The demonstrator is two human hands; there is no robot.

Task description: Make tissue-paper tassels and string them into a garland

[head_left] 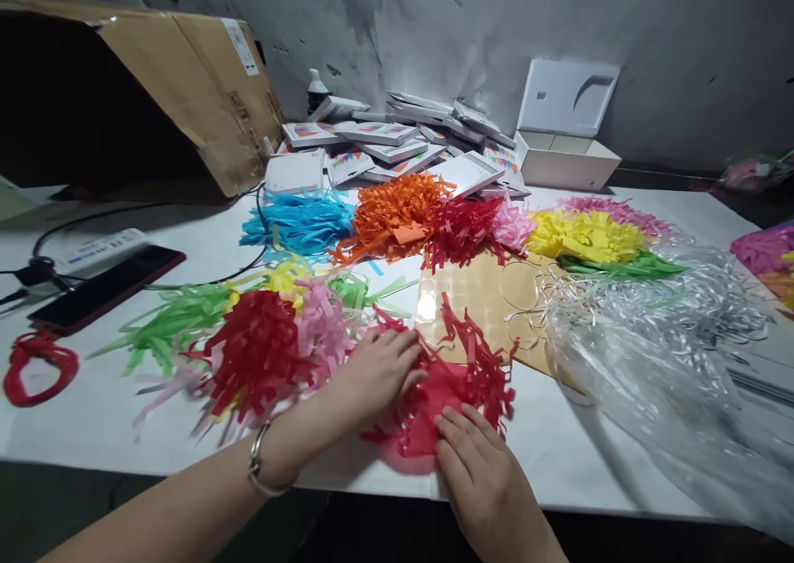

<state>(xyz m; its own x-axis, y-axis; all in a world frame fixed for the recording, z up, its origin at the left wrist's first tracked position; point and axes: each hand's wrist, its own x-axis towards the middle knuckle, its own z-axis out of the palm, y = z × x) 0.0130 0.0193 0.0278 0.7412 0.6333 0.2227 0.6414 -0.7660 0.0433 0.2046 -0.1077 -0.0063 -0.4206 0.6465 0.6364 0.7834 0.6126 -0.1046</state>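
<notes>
A red tissue-paper tassel (pixel 428 414) lies spread on the white table in front of me, its fringed strips fanning toward the back right. My left hand (pixel 381 373) reaches across from the left and rests over its left edge, fingers stretched and slightly bent. On the near right edge of the red paper, my right hand (pixel 484 472) lies with its fingers extended, the tips touching the paper. Just left of my left hand is a heap with a red fringed bunch (pixel 257 348), pink strips (pixel 322 323) and green strips (pixel 183 323).
Behind lie blue (pixel 301 224), orange (pixel 403 212) and yellow (pixel 586 236) fringe bunches. A gold sticker sheet (pixel 477 286) and clear plastic bag (pixel 633 389) are at right. A phone (pixel 112 286), red cord (pixel 40 369), carton (pixel 192 92), flat white boxes (pixel 385 133) and open white box (pixel 567 162) surround them.
</notes>
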